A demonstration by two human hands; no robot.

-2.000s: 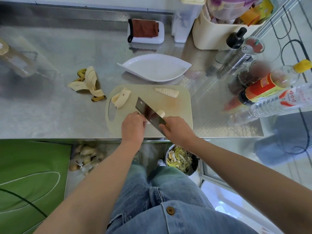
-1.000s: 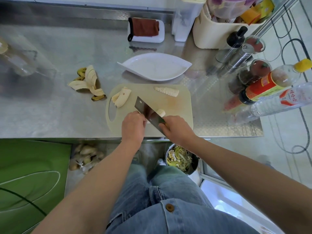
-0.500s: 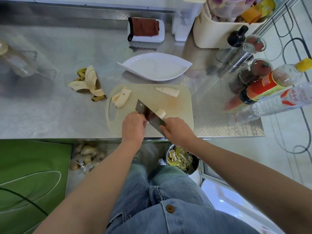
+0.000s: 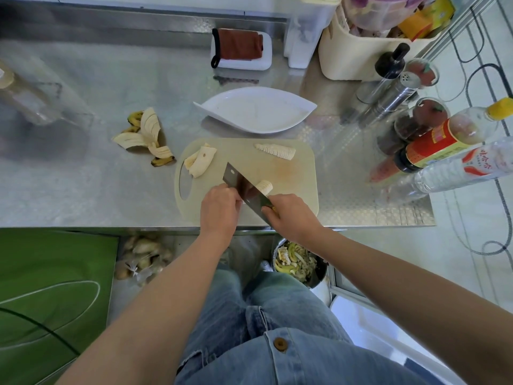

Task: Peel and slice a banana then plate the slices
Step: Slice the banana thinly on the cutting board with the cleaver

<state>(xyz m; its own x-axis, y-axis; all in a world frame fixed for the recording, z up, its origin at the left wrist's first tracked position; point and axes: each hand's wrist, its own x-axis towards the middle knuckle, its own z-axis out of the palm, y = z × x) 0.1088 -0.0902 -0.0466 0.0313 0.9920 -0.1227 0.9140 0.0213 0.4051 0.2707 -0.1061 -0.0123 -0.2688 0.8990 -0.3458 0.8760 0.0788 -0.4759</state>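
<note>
step: slicing | my right hand (image 4: 294,218) wraps the steel cleaver (image 4: 244,190) handle | left hand (image 4: 219,209) curls on the peeled banana piece (image 4: 265,187), steadying it at board centre | beige plastic cutting board (image 4: 299,173) on desk | white leaf-shaped plate (image 4: 255,111) waits empty at 12 o'clock for slices

One cutting board (image 4: 302,173) lying on the counter, one cleaver (image 4: 244,190) resting over it, three groups of banana pieces (image 4: 200,161) sitting on the board, one white plate (image 4: 255,109) waiting behind, one peel (image 4: 144,137) lying to the left, two hands working at the board.
</note>
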